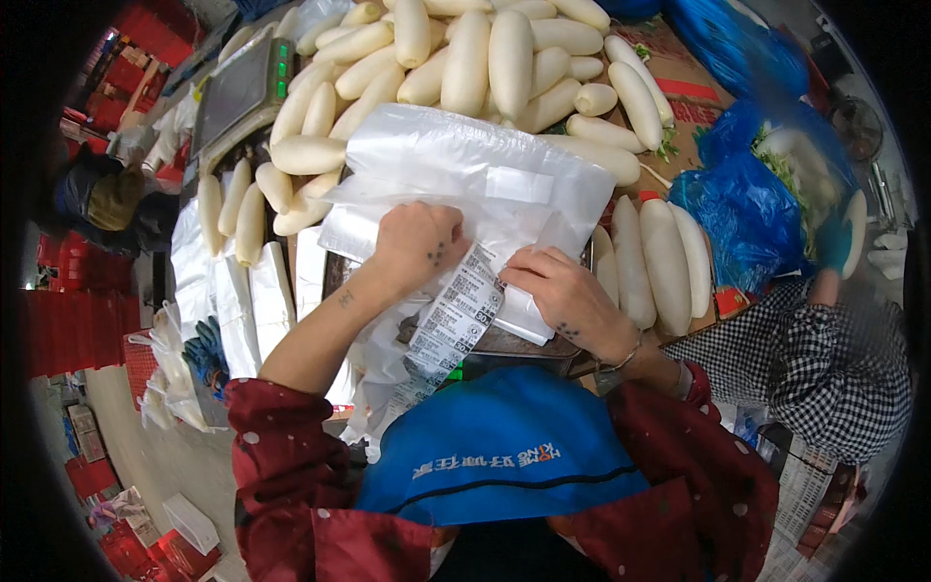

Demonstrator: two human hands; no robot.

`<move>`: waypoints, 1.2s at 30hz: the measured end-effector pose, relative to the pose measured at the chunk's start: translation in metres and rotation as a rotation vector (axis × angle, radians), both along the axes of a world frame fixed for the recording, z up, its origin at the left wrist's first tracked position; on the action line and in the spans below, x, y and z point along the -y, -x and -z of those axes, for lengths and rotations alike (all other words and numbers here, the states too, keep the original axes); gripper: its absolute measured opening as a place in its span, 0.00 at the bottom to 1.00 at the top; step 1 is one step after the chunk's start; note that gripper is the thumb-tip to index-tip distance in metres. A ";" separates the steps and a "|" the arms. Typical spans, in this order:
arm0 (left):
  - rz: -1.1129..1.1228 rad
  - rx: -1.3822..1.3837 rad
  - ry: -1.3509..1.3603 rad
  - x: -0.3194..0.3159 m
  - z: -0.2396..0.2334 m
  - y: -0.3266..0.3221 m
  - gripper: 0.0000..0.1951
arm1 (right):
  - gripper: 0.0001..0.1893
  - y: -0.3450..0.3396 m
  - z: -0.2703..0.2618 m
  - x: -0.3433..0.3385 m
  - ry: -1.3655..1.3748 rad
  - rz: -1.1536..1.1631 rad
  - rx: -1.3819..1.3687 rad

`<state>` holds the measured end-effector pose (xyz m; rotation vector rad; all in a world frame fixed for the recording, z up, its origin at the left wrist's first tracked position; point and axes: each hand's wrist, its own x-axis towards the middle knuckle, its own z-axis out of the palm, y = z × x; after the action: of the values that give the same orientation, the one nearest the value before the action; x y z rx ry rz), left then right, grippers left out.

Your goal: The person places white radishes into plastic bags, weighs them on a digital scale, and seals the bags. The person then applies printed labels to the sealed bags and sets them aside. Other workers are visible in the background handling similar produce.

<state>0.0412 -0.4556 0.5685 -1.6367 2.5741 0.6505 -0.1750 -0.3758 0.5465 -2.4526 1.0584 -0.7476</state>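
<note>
A strip of printed labels (457, 309) hangs slantwise between my hands, over a stack of clear plastic bags (465, 156) on a metal tray (531, 349). My left hand (420, 238), fingers curled, is at the upper left edge of the strip; its fingertips are partly hidden, so its hold is unclear. My right hand (560, 287) has its thumb and fingertips together at the strip's upper right edge, over the bags. Peeled white daikon radishes (465, 62) lie heaped just beyond the bags.
A weighing scale (236, 98) stands at the back left. White plastic bags (236, 313) and blue gloves (207, 353) lie at left. More radishes (662, 265) and a blue plastic bag (749, 196) are at right, beside a co-worker's gloved hand (833, 236) and checked sleeve (822, 378).
</note>
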 end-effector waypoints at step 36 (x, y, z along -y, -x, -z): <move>0.477 -0.281 -0.291 -0.055 -0.025 -0.025 0.04 | 0.12 0.013 -0.040 0.040 -0.651 0.340 0.114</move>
<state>0.0663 -0.4009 0.5933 -0.8538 2.7288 1.1984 -0.1878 -0.4163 0.5863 -1.6886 1.4213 -0.5163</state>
